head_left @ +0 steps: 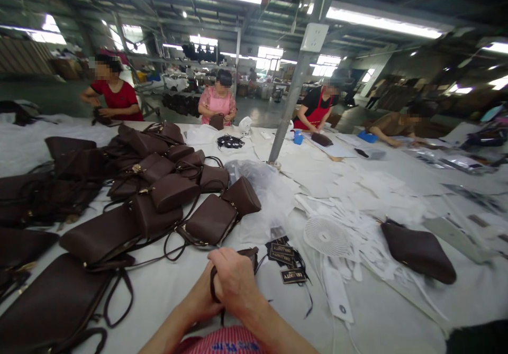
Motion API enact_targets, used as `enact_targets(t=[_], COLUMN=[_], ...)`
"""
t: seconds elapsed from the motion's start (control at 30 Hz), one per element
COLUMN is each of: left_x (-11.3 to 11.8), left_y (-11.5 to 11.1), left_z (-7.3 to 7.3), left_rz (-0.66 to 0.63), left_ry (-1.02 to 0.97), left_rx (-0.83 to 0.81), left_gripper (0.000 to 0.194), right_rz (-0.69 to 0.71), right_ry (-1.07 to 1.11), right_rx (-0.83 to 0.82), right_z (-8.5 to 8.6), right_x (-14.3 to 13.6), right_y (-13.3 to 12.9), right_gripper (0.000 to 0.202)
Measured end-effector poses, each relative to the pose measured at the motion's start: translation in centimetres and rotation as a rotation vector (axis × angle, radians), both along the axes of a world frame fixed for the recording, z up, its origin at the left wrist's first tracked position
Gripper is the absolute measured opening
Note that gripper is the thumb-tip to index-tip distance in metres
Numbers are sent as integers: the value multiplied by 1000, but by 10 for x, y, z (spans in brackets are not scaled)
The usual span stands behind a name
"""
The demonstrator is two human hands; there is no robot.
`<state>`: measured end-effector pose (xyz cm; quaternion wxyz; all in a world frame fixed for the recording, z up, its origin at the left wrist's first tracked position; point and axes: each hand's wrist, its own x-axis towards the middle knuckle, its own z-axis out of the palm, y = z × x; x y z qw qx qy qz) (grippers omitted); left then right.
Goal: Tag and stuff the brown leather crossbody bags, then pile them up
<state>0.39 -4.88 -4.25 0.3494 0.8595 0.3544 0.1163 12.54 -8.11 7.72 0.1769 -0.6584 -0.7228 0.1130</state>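
Observation:
My right hand (236, 277) is closed, its fingers curled over a dark brown strap (215, 285) close to my body. Just behind it, my left hand (201, 290) is closed around the same small brown handbag (251, 254). Most of that bag is hidden by my hands, and the left fingers are largely covered. Black hang tags (293, 275) with gold lettering and cords lie right of my hands. Beyond my knuckles lies another brown handbag (210, 219), with a big heap of similar bags (103, 232) stretching left.
A white handheld fan (328, 237) rests among white plastic strips (365, 248). Farther right is a single brown pouch (418, 251). Clear plastic bags (260, 190) lie by a metal post (291, 84). Several co-workers sit or stand across the table, one in a pink apron (217, 101).

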Motion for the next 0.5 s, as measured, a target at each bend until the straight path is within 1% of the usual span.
enact_targets(t=[0.1, 0.17, 0.2, 0.27, 0.33, 0.4, 0.5], left_x=[0, 5, 8, 16, 21, 21, 12], left_y=[-1, -1, 0, 1, 2, 1, 0], left_z=[7, 17, 23, 32, 37, 37, 31], left_rz=[-176, -215, -217, -188, -135, -71, 56], left_ry=[-131, -139, -124, -72, -30, -70, -251], left_rx=[112, 142, 133, 82, 20, -36, -139], left_gripper=[70, 70, 64, 44, 25, 23, 24], right_rz=[-169, -227, -231, -193, -117, -13, 162], right_ry=[47, 63, 67, 81, 118, 167, 250], right_rx=[-24, -59, -78, -93, -76, -62, -123], right_z=[2, 5, 6, 6, 3, -3, -13], right_x=[10, 22, 28, 40, 50, 55, 60], right_y=[6, 11, 13, 18, 21, 21, 15], right_gripper=[32, 36, 37, 40, 44, 47, 46])
